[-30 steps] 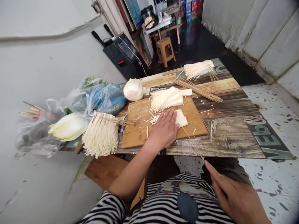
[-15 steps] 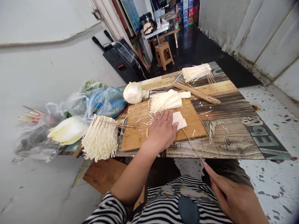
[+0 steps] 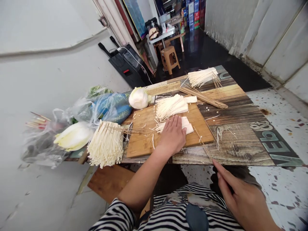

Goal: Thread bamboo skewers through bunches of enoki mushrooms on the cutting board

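My left hand (image 3: 172, 133) lies flat with stretched fingers on a small bunch of enoki mushrooms (image 3: 187, 125), pressing it to the wooden cutting board (image 3: 144, 144). Thin stems stick out to the left of the fingers. Between the fingertips of my right hand (image 3: 237, 184) is a thin bamboo skewer (image 3: 204, 146), slanting up toward the cut base of that bunch. Its tip is close beside the base; whether they touch I cannot tell. Just behind, a larger enoki bunch (image 3: 172, 106) rests on the board.
Left of the board lie skewered enoki (image 3: 106, 144), a napa cabbage (image 3: 73, 136) and plastic bags (image 3: 110, 106). A round white cabbage (image 3: 139, 98) stands at the board's corner. Loose skewers (image 3: 204, 97) and another skewered enoki bunch (image 3: 202, 77) are on the table's far side.
The skewer has shifted up and right, its tip now beside the bunch's base. My left hand has slid slightly right, uncovering more stems. The view has moved a little.
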A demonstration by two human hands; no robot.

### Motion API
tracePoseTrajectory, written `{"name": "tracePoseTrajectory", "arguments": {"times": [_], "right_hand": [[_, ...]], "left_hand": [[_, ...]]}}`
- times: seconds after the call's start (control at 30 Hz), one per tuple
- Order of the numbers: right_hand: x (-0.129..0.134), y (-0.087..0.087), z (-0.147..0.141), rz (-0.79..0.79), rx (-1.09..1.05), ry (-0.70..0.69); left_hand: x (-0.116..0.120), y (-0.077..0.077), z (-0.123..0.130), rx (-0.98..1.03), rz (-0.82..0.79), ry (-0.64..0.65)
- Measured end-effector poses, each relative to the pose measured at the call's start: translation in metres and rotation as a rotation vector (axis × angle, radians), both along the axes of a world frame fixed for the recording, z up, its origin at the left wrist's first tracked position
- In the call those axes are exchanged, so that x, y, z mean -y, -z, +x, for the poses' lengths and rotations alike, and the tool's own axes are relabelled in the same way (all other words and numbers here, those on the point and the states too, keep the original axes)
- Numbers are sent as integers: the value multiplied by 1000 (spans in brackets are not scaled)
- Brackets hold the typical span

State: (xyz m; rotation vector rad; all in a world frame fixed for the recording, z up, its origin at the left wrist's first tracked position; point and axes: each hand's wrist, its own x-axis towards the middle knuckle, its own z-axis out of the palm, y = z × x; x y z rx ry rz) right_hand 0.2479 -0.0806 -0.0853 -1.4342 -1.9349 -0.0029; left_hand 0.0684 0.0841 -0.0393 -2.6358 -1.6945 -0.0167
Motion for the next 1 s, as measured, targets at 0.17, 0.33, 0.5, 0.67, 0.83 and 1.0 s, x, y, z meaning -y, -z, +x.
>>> {"name": "tracePoseTrajectory", "arguments": {"times": [0.17,0.33,0.5,0.67,0.83,1.0], "right_hand": [[-11,2,-10,12,-40,-8],[-14,-1,-11,28,-28,1],[-17,-5,-9,33,-48,31],[-19,1,-14,-16,-52,-19],[-19,5,-16,-31,-79,-43],[-12,-2,-11,43,-61,43]], "left_hand": [[1,-1,-1,13,-14,3],[2,-6,1,-28,-60,-15],[3,-5,2,-23,-44,-18],[3,-3,0,-1,-35,-10],[4,-4,2,-23,-62,-30],[7,-9,-2,-26,-38,-31]]}}
